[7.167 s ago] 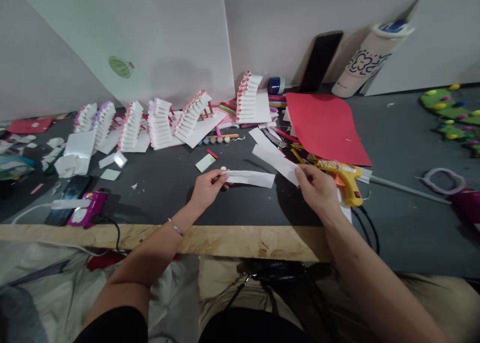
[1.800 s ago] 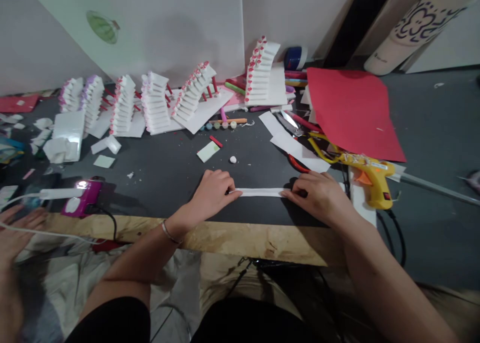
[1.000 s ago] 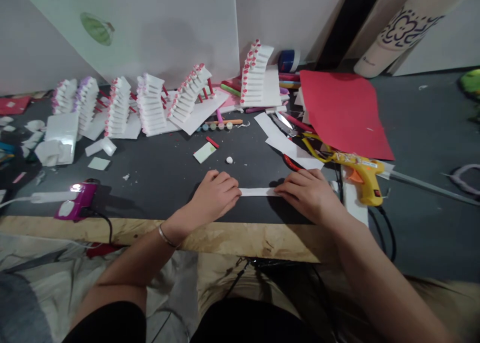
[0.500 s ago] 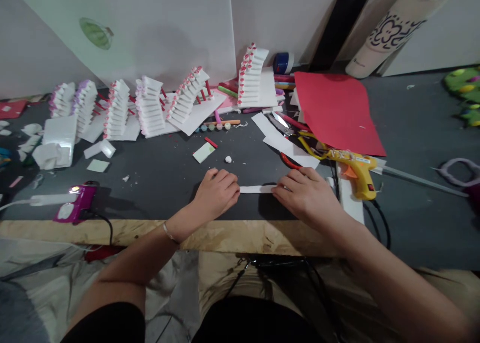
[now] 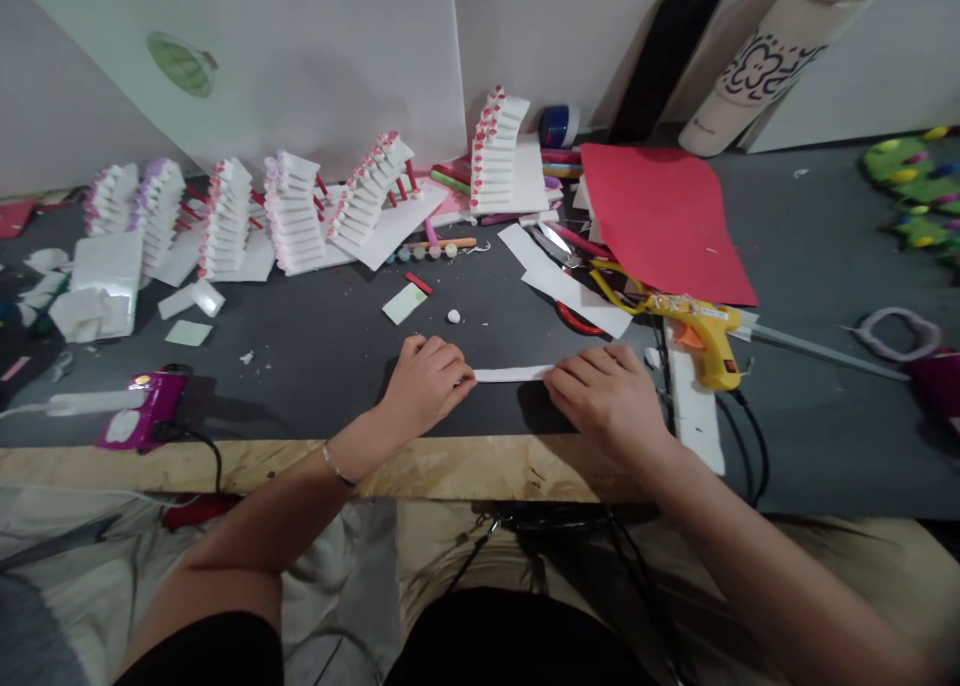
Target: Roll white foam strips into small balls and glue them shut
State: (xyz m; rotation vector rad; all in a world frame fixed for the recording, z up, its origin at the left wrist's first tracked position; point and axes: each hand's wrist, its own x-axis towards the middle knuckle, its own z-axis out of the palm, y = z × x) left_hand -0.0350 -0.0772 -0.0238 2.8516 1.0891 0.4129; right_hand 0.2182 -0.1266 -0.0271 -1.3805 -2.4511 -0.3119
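White strip [image 5: 513,374], narrower than before: my left grip [image 5: 426,382] and right grip [image 5: 609,391], closed, pinch its ends; rolling seems advanced.

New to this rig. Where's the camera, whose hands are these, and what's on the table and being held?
No machine here: these are a person's bare hands. One camera, worn on the head, takes every picture, looking forward and down. The left hand and right hand hold a narrow white strip between them over the dark table. Farther back stand white stair-shaped models. Toward the right are a red sheet, a yellow glue gun and a white bottle.
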